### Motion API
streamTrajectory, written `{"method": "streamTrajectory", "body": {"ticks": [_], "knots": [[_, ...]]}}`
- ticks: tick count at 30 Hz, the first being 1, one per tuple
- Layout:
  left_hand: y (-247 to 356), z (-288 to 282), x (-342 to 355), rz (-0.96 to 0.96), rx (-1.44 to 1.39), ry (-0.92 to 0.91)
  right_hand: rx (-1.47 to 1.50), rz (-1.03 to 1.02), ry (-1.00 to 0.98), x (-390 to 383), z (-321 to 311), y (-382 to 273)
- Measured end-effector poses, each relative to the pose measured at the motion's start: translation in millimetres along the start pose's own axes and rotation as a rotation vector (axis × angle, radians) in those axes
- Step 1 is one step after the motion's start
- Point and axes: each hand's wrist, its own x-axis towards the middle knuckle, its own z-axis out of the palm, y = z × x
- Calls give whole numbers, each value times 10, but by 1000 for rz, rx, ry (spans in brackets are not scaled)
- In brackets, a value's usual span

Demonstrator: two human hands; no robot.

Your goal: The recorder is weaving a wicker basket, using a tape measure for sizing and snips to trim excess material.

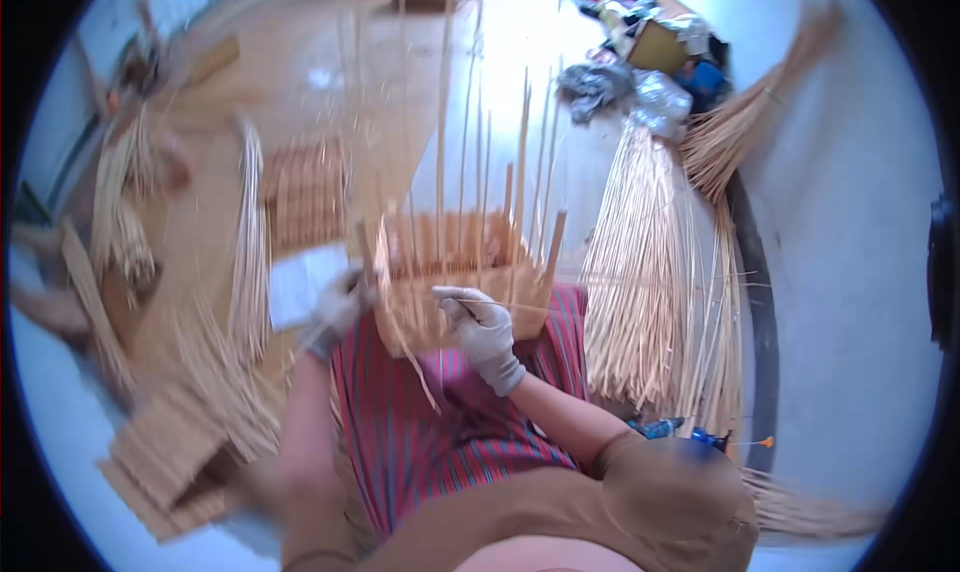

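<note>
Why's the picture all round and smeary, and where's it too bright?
Head view: fisheye lens, so black corners and bendy edges; white glare on the floor at top middle; left hand smeared, right hand a bit crisper, basket softly blurred.

The scene is bright, with strong white glare at the top washing out the floor (518, 57) and hazing the upper view. The left hand (342, 307) is smeared by blur; the right hand (485, 337) looks clearer. The wall (850, 242) curves toward a black, blue-fringed rim.
</note>
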Motion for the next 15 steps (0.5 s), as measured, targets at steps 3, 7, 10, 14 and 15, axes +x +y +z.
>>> {"method": "streamTrajectory", "body": {"ticks": [3, 7, 10, 14, 15], "knots": [[7, 182, -102, 35, -345, 53, -248, -262, 73, 543, 202, -47], [-38, 310, -164, 64, -465, 147, -675, -316, -31, 1124, 604, -126], [-47, 383, -151, 25, -478, 245, -154, -140, 181, 958, 441, 25], [105, 784, -259, -60, -237, 777, -49, 21, 277, 197, -217, 395], [176, 917, -345, 118, -162, 781, 113, 208, 257, 116, -311, 425]]}}
